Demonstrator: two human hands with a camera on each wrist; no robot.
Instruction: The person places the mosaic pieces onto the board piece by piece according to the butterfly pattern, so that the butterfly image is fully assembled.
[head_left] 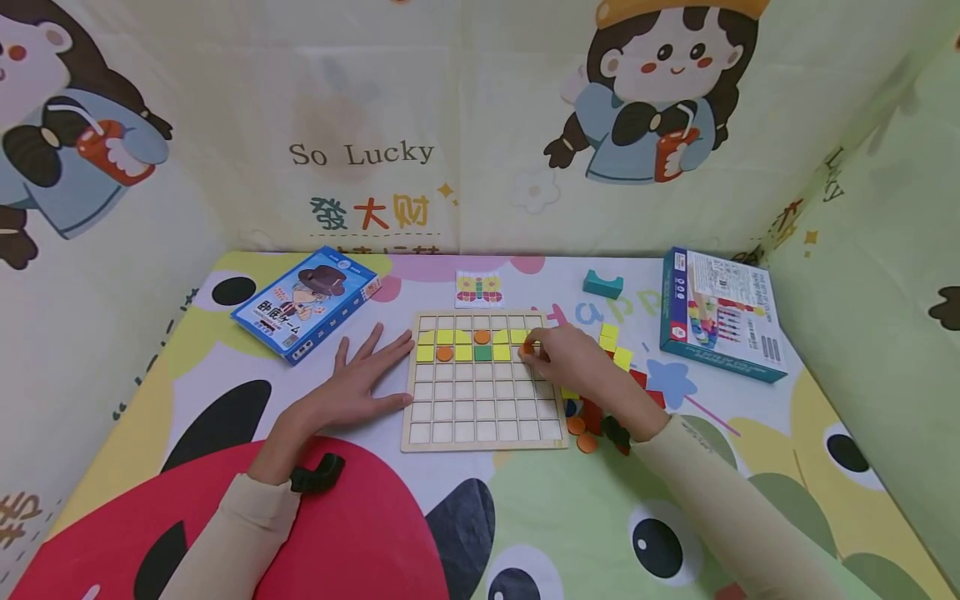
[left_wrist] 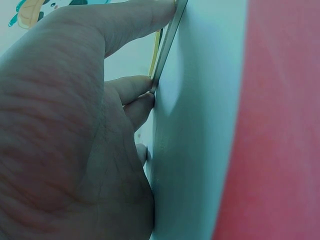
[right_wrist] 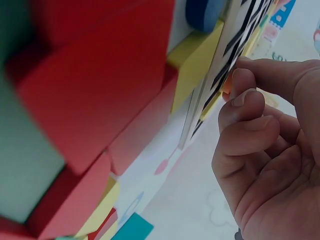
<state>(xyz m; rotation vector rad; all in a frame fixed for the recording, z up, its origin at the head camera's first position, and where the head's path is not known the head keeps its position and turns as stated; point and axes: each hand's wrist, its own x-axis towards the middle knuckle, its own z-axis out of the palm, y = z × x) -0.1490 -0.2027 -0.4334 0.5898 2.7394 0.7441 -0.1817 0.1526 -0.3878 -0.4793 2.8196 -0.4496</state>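
Head view: a printed tablecloth (head_left: 375, 517) is spread beneath everything, and at its middle a wooden grid board (head_left: 480, 447) is laid, two rows partly filled. The board is flanked by a blue game box (head_left: 300, 308) lying aslant at left and a teal-edged box (head_left: 723, 312) at right. Its left edge is touched by the straight, spread fingers of the left hand (head_left: 360, 385), by which nothing is gripped. The right hand (head_left: 573, 358) is held over its right side, fingers drawn together. Beyond it are set a butterfly card (head_left: 480, 289) and a teal block (head_left: 603, 285). Loose pieces (head_left: 622, 358) are heaped by its right edge, partly hidden by the right forearm (head_left: 647, 408); in the right wrist view, much of the foreground is blocked by red blocks (right_wrist: 100, 85). An orange piece (head_left: 525, 348) is pinched in the right fingertips at the lower filled row; whether it is seated cannot be told.
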